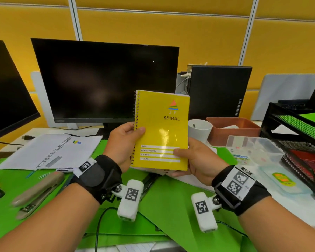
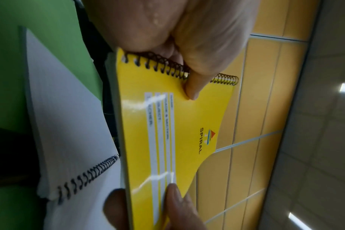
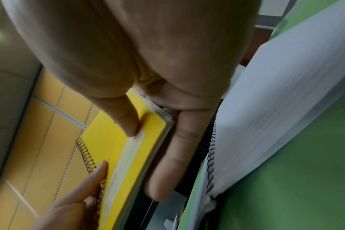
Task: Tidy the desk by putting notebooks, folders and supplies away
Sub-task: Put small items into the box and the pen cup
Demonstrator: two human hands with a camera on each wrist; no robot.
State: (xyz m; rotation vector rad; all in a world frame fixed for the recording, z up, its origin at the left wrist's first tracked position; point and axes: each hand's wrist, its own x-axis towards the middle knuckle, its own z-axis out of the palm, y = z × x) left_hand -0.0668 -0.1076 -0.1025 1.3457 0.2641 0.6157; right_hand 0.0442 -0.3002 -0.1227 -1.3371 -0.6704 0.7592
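Note:
A yellow spiral notebook marked SPIRAL is held upright above the desk, cover toward me. My left hand grips its spiral edge, thumb on the cover. My right hand pinches the lower right corner, thumb on the white label lines and fingers behind. In the left wrist view the yellow notebook shows with my left thumb by the coil. In the right wrist view the yellow notebook sits between thumb and fingers. An open white spiral notebook lies on the desk at left.
Green folders cover the desk front. A beige stapler lies at left. Behind stand a monitor, a white cup and a brown tray. A clear plastic box and a black mesh rack stand at right.

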